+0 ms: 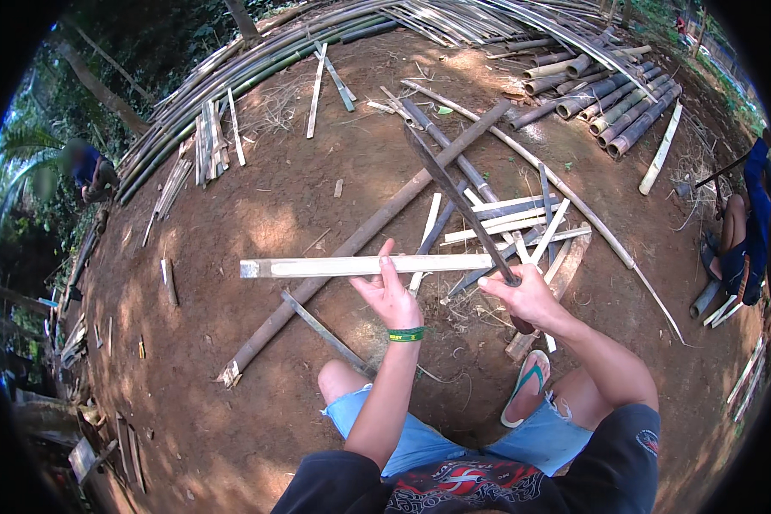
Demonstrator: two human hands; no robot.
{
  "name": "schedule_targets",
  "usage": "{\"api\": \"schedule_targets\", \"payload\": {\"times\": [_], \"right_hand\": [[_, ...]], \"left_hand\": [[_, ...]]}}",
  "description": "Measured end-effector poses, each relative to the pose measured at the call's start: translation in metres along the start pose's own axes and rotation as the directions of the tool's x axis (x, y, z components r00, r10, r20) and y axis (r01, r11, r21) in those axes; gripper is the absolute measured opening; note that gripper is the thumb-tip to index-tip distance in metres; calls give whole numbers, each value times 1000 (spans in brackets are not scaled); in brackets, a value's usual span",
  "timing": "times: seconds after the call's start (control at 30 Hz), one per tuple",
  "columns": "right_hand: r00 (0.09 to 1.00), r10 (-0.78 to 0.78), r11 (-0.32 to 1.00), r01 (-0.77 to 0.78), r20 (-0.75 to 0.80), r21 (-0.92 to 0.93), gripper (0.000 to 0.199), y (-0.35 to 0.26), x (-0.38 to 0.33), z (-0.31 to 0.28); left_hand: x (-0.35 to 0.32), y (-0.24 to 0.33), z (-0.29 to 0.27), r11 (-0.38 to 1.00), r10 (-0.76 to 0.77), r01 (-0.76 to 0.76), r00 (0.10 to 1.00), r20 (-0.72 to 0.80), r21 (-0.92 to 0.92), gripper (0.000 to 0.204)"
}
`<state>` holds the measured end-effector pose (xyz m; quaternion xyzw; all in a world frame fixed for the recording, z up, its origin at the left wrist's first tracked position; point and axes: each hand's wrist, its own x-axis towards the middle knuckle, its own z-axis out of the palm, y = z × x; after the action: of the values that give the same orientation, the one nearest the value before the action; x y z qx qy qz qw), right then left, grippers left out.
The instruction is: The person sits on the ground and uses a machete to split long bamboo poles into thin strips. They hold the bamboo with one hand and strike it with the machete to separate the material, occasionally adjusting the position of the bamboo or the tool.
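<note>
A pale split bamboo strip (317, 266) lies crosswise in front of me, roughly level. My left hand (389, 295), with a green band at the wrist, is closed around the strip near its middle, fingers beneath and thumb over it. My right hand (522, 298) grips a machete (448, 185) by its handle. The long dark blade points up and to the left, away from me. Near its base, the blade crosses the strip's right end. Beyond and below my right hand, several cut bamboo strips (546, 233) lie in a loose heap.
A long brown bamboo pole (364, 236) runs diagonally on the dirt ground (231, 201). Stacked bamboo sections (625, 111) lie at the far right, long poles (257, 73) along the back. One person (741, 227) sits at the right edge, another (94, 171) at the far left.
</note>
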<state>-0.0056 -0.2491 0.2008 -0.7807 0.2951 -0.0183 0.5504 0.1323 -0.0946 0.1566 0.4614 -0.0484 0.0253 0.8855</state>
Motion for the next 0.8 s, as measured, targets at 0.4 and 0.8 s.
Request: {"api": "schedule_targets", "payload": {"times": [0.4, 0.8], "right_hand": [[999, -27, 504, 38, -29, 863, 20, -8, 33, -13], [856, -375, 925, 319, -357, -209, 29, -13, 27, -34]], "left_hand": [[-73, 0, -59, 643, -372, 714, 607, 702, -277, 48], [-63, 68, -31, 397, -721, 910, 228, 654, 121, 57]]}}
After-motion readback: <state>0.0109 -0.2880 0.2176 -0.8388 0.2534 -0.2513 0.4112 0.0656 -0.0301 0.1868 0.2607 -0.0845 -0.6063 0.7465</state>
